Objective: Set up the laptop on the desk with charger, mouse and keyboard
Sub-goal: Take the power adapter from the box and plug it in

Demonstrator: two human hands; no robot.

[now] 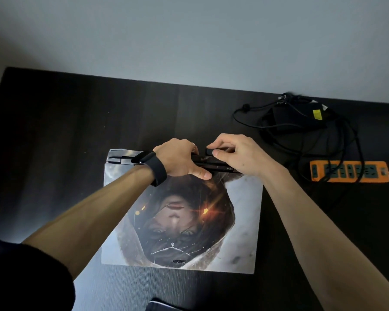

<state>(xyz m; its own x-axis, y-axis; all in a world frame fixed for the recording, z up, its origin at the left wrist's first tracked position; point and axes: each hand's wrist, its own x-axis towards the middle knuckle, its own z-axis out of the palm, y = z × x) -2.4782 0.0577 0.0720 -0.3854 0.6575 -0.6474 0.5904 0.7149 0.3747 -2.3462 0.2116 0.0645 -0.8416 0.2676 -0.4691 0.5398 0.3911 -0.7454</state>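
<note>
Laptop (245, 209) closed, mid-desk (76, 120). Left hand (180, 160) grips its rear edge; right hand (236, 156) pinches black plug (209, 151) there.

Dim, cool light: a near-black desk (65, 122) is set under a pale grey wall (189, 41).
The pale lid of the laptop (245, 221) is rendered as the brightest surface, with a soft sheen. Left of the laptop the desk is sunk in shadow, and right of it the charger (290, 122) is barely separated from the dark wood. Shadows are kept soft. Straight edges are bowed toward the frame borders, and the sleeve (20, 277) below-left of the laptop is blurred.
</note>
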